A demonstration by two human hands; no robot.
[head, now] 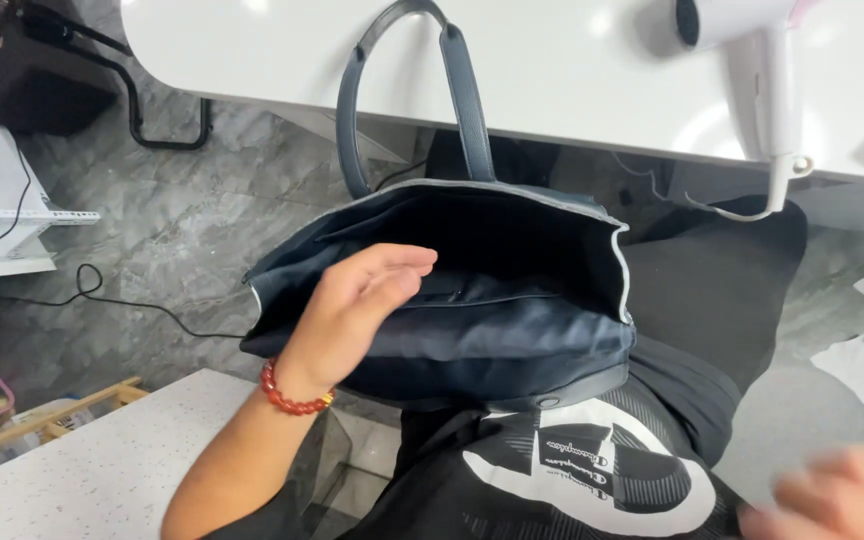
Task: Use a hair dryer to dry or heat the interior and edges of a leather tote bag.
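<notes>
The white tabletop point(552, 70) fills the top of the frame, its front edge running from upper left down toward the right. A white hair dryer point(767, 70) lies on it at upper right, handle pointing toward that edge and its cord dropping over it. Below the tabletop is grey marbled floor point(192, 230), with a black cable point(132, 305) looping across it at left and scraps of white paper point(857, 365) at right. A second, speckled white surface point(102, 460) sits in the lower left corner.

At the centre of the frame is a dark navy handbag point(512, 300), resting on the person's lap with its mouth open toward the camera. Its two handles point(467, 100) lean up against the tabletop edge.

The left hand point(357, 310), a red bead bracelet point(292, 395) at the wrist, is open with fingers loosely together, laid at the near rim of the handbag and reaching into the opening; it holds nothing. The right hand point(837, 495) is a blur in the lower right corner, well apart from the handbag; I cannot tell whether it is open or closed.

By my judgement the step in hand is feeling or spreading the inside of the handbag. The mouth is wide, so the left hand has room; the tabletop edge just beyond crowds the handles.
</notes>
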